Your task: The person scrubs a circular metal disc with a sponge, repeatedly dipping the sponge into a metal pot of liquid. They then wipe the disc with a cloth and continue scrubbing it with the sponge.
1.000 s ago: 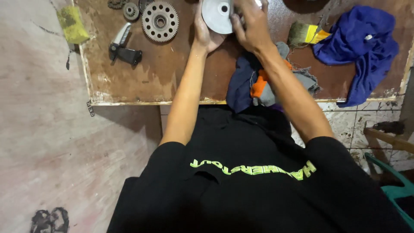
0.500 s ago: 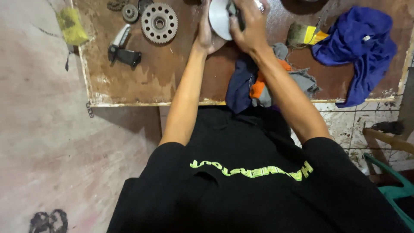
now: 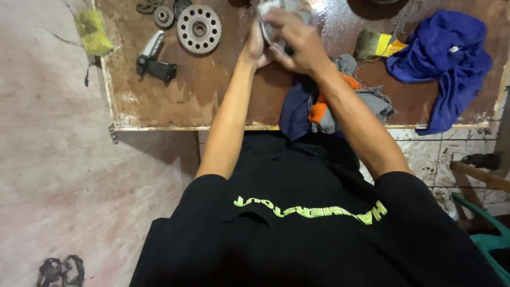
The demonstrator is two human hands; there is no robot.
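Observation:
My left hand (image 3: 254, 47) cups a round silver metal disc (image 3: 272, 7) from the left, above the far part of the brown workbench (image 3: 202, 93). My right hand (image 3: 295, 43) lies over the disc's face with its fingers curled on it, hiding most of it. The disc is blurred, and only its pale upper rim shows. A pile of dark blue, orange and grey rags (image 3: 320, 104) lies under my right forearm at the bench's near edge.
A large toothed gear (image 3: 198, 29), a small gear (image 3: 163, 16) and a black and silver part (image 3: 154, 61) lie to the left. A yellow-banded brush (image 3: 374, 45) and a blue cloth (image 3: 446, 58) lie to the right. A yellow-green sponge (image 3: 91, 32) sits off the bench, with a green chair (image 3: 489, 236) at bottom right.
The disc has turned in my hands and its flat face no longer shows. My right hand has slid down and left over it. Both hands stay at the same spot above the bench.

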